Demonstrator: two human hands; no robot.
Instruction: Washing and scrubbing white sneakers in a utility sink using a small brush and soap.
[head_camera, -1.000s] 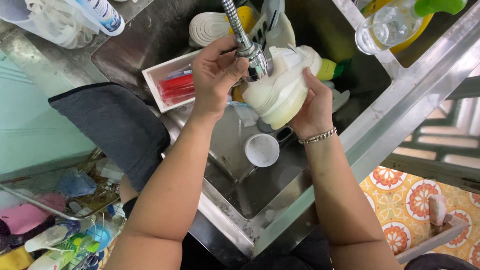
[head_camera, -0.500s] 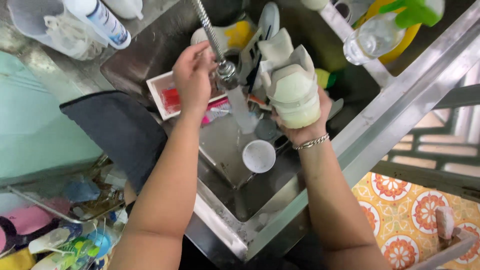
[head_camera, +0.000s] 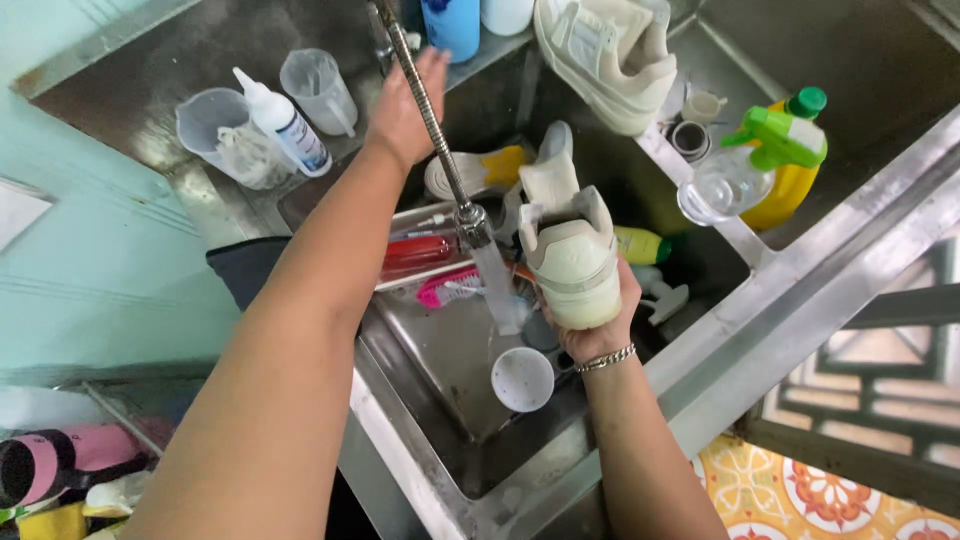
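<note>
Meanwhile the right hand (head_camera: 598, 335) grips a pale shoe (head_camera: 572, 258) beside the running faucet (head_camera: 470, 215), left hand (head_camera: 405, 100) open behind its hose.

Blue-labelled white squeeze bottle (head_camera: 285, 125), seemingly counter-left

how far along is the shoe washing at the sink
Mid-wash, it seems. Done: one pale sneaker already sits on the ledge behind the sink. In hand: the right hand holds a second sneaker heel-up beside the running water, while the left hand reaches to the faucet's base. Left: the held sneaker is not under the stream, and the pink brush lies unused in the basin.
</note>
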